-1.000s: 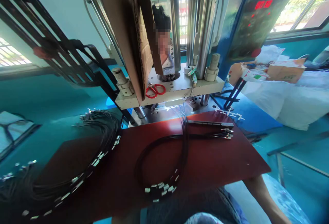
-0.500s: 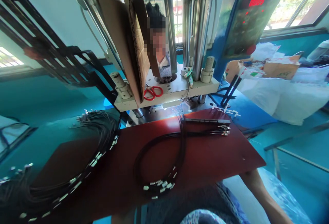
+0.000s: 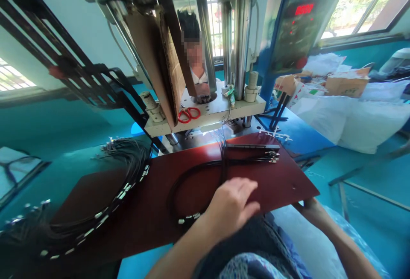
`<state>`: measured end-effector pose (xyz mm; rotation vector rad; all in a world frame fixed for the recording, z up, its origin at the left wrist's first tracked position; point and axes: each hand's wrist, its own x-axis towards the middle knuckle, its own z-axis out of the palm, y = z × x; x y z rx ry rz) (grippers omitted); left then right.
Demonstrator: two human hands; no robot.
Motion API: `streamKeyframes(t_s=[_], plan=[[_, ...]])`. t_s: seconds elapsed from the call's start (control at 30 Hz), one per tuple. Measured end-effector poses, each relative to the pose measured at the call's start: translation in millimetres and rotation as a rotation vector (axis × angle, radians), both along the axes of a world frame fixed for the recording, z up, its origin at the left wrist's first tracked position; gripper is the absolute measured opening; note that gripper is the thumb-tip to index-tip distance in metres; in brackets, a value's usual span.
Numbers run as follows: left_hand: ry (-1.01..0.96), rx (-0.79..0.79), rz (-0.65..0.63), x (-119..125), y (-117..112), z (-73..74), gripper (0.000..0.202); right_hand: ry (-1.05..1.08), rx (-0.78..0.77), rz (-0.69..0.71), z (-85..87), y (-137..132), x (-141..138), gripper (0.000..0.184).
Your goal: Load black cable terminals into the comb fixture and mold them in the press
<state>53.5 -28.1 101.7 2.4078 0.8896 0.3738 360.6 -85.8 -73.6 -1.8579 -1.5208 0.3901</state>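
My left hand hovers over the front edge of the reddish-brown board, fingers and thumb apart, with nothing in it. Beneath and beside it lies a looped bundle of black cables. White tags on the loop's front are partly covered by my left forearm. The cables' metal-tipped ends point right, and thin wires run up toward the press. At the board's right corner my right hand is mostly under the edge, its fingers hidden.
A larger bundle of tagged black cables curves along the left. Red-handled scissors rest on the press plate near a cardboard sheet. A dark bar lies at the board's back. Another person is behind the press.
My left hand has come up from below the board's edge to above the cable loop. My right arm stays at the right corner. The view has shifted slightly, and the red display reads differently.
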Motion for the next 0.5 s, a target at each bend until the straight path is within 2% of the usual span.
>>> streamKeyframes(t_s=[0.1,0.2,0.27,0.37,0.43,0.5], plan=[[0.133,0.318,0.083,62,46,-15.3,0.043,-0.014,-0.056,0.022,4.2,-11,6,0.039],[0.276,0.384,0.126,97,77,-36.5,0.035,0.011,-0.072,0.024,7.9,-30,15,0.046],[0.334,0.361,0.113,108,86,-46.4,0.033,0.054,-0.065,0.030,9.4,-44,24,0.052],[0.368,0.270,0.059,118,91,-53.1,0.027,0.094,-0.045,0.010,13.0,-61,40,0.058],[0.376,0.221,0.028,120,90,-52.3,0.025,0.052,-0.012,-0.041,20.6,-68,47,0.058],[0.369,0.224,0.008,118,87,-46.6,0.023,-0.034,0.046,-0.131,36.1,-71,45,0.055]])
